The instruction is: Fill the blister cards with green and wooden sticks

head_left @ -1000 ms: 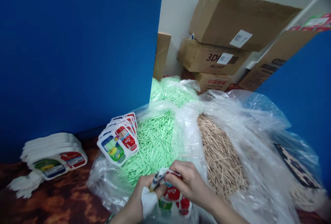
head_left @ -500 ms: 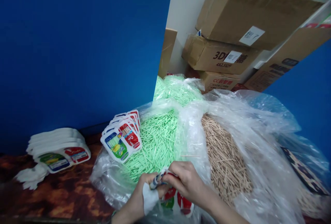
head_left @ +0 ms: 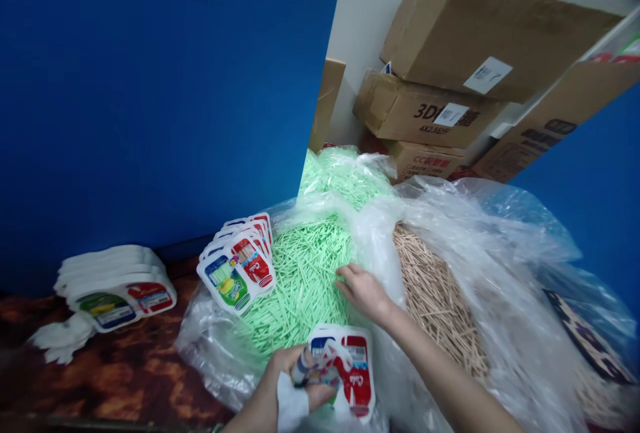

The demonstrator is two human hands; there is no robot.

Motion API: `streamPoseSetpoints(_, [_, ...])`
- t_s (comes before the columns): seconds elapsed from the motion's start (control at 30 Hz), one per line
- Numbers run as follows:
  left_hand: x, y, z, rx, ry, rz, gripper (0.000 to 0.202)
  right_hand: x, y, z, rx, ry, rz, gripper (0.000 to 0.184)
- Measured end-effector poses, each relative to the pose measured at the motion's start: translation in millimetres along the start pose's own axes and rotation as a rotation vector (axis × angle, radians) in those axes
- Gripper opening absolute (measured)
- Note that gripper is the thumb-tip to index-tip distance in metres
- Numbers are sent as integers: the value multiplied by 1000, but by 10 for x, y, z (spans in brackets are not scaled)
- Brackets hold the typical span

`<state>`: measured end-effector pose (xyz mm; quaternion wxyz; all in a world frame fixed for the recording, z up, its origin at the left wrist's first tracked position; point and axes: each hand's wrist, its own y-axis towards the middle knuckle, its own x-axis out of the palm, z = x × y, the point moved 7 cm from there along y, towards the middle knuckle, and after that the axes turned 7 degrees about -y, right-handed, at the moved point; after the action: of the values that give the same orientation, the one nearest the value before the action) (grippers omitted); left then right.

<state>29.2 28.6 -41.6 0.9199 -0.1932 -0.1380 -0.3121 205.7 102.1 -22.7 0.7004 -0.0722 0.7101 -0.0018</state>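
Note:
My left hand is closed around a crumpled printed packet, with a white wrap across the back of the hand. Under or just beyond it lies a flat bottle-shaped packet with a red Cola print; whether the hand also grips this one is unclear. My right hand reaches over a heap of thin green sticks, its fingers slightly bent and apart at the heap's right side. No stick shows clearly between those fingers. A fanned pile of filled packets rests on the heap's left edge.
Brown sticks fill another clear plastic bag on the right. Stacked packets and a crumpled white cloth or glove lie at left. Cardboard boxes stand behind, beside a blue panel.
My right hand has left the packet in my left hand and moved up and right to the green sticks. The left hand stays near the same place, and more of the Cola packet shows.

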Motion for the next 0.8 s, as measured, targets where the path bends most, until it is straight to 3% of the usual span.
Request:
streamPoseSetpoints(0.13, [-3, 25, -66, 10, 54, 42, 15, -11, 181, -47, -78, -134, -26, 25])
streamPoseSetpoints(0.27, [120, 36, -23, 17, 50, -15, 17, -35, 398, -488, -402, -248, -37, 39])
streamPoseSetpoints(0.37, [168, 12, 32, 20, 29, -80, 15, -23, 502, -707, -583, -373, -19, 30])
streamPoseSetpoints(0.53, [69, -12, 10, 15, 66, -55, 22, 13, 584, -600, -580, -437, -11, 16])
streamPoseSetpoints(0.8, [75, 52, -97, 2, 28, -100, 22, 53, 594, -444, -625, -468, -4, 21])
